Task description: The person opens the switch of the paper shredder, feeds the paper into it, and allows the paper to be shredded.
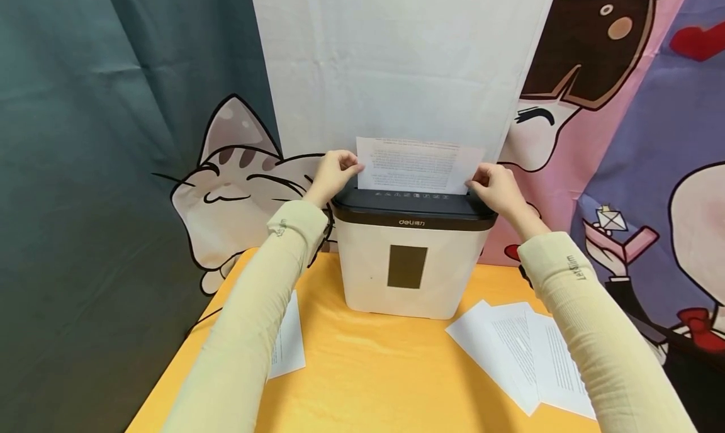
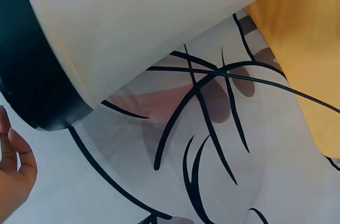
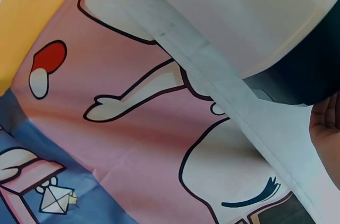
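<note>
A printed sheet of paper (image 1: 412, 163) stands upright in the top slot of a paper shredder (image 1: 368, 263), its lower part hidden inside. The shredder has a white bin, a dark lid and a small dark window in front. My left hand (image 1: 334, 174) pinches the sheet's left edge between thumb and fingers, just above the lid. On the opposite side, my right hand (image 1: 497, 186) pinches the right edge, low down by the slot. Each wrist view shows only part of its hand beside the dark lid; the sheet is out of sight there.
Several printed sheets (image 1: 510, 345) lie fanned on the yellow tabletop (image 1: 362, 370) to the right. Another printed sheet (image 1: 290, 342) is partly under my left forearm. A thin black cable (image 2: 255, 79) runs past the shredder's left side. Printed cloth (image 1: 396, 55) hangs close behind.
</note>
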The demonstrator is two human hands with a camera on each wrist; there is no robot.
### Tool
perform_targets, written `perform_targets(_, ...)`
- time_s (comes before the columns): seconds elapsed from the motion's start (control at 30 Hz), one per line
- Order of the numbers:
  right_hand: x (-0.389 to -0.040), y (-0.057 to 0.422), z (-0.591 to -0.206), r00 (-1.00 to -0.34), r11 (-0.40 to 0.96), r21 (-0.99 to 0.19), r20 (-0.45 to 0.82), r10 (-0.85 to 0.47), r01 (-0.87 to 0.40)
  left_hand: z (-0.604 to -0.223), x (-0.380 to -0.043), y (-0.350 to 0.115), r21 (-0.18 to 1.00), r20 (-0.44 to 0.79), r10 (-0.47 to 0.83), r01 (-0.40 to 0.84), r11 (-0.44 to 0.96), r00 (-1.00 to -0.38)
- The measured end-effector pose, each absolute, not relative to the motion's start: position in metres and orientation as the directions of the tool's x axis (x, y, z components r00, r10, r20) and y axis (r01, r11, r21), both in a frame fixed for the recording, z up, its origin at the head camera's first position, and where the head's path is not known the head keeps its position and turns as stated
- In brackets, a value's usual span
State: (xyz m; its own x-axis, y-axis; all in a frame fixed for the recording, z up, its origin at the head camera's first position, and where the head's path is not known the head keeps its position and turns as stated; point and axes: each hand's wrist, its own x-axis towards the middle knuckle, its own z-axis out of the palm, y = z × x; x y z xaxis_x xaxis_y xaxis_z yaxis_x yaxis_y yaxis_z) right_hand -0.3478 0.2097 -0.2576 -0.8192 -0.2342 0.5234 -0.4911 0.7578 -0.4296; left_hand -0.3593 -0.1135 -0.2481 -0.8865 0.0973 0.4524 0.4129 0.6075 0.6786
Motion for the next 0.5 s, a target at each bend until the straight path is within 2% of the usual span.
perform_targets(0.23,-0.3507,0.2083,-0.2631,-0.849,0.779,-0.43,0.471,-0.238,-0.457,-0.2529,-0.3597,-0.1156,0.645,0.45,0.108,0.407,0.647,-0.886)
perform_targets(0.5,-0.3506,0.2063,-0.2618,-0.847,0.79,-0.411,0.473,-0.243,-0.455,-0.256,-0.3593,-0.1172,0.634,0.418,0.117,0.382,0.672,-0.901)
